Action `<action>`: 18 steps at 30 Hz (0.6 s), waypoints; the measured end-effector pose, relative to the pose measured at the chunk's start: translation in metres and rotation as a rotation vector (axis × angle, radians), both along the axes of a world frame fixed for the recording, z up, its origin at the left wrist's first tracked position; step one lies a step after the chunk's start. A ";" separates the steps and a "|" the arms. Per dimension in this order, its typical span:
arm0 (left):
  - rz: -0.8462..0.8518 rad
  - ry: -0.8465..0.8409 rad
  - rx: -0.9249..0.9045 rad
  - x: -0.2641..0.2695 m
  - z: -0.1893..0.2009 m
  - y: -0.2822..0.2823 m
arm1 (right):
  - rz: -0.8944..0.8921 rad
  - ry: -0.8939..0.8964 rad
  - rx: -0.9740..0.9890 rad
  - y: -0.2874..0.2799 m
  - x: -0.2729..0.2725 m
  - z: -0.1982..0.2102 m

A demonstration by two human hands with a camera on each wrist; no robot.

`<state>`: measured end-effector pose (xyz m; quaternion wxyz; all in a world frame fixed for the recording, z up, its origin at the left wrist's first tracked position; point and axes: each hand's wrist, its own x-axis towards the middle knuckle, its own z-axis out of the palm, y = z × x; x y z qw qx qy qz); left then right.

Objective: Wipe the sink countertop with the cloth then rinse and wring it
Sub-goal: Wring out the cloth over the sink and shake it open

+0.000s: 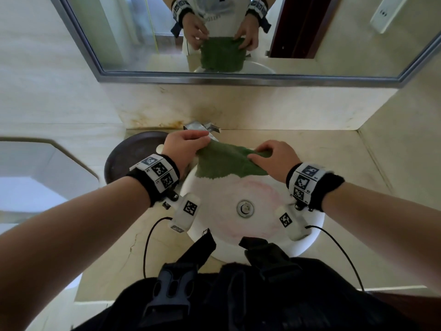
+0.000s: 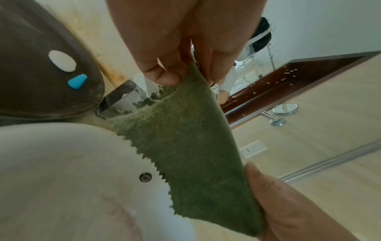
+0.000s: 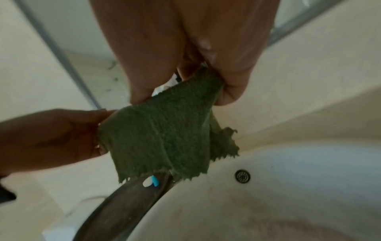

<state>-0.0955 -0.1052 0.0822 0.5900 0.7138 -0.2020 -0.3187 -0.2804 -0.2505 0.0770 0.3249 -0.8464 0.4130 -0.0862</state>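
I hold the green cloth (image 1: 226, 163) stretched out above the far part of the white sink (image 1: 214, 201), its long axis running left to right between my two hands. Its top edge is taut from one grip to the other, and the rest hangs down toward me, ending in a zigzag-cut lower edge over the basin.

My left hand (image 1: 185, 144) pinches the cloth's upper left corner between thumb and curled fingers, just in front of the chrome faucet (image 1: 202, 127). My right hand (image 1: 274, 156) pinches the upper right corner the same way, knuckles up, fingers bent down onto the fabric; some cloth bunches and droops below that grip in the right wrist view. Both forearms reach forward from the near side, and each wrist wears a black band with printed markers.

The sink is a round basin set on a pale beige stone countertop (image 1: 322, 154), with a metal drain (image 1: 245, 208) in its middle and a small overflow hole (image 2: 145, 177) in its far wall. A dark round tray (image 1: 133, 151) sits left of the sink, holding a white oval piece (image 2: 62, 60) and a small blue piece (image 2: 77, 81). A framed mirror (image 1: 238, 77) on the far wall reflects my hands and the cloth.
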 end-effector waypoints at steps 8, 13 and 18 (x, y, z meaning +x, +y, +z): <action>0.048 -0.351 0.127 0.002 0.002 -0.006 | 0.250 0.226 -0.128 -0.006 0.003 0.010; -0.046 -0.552 0.218 0.005 0.005 -0.007 | 0.155 0.229 -0.085 -0.020 0.001 0.009; -0.121 -0.566 0.223 0.006 0.008 -0.011 | 0.147 0.192 -0.105 -0.027 0.004 0.015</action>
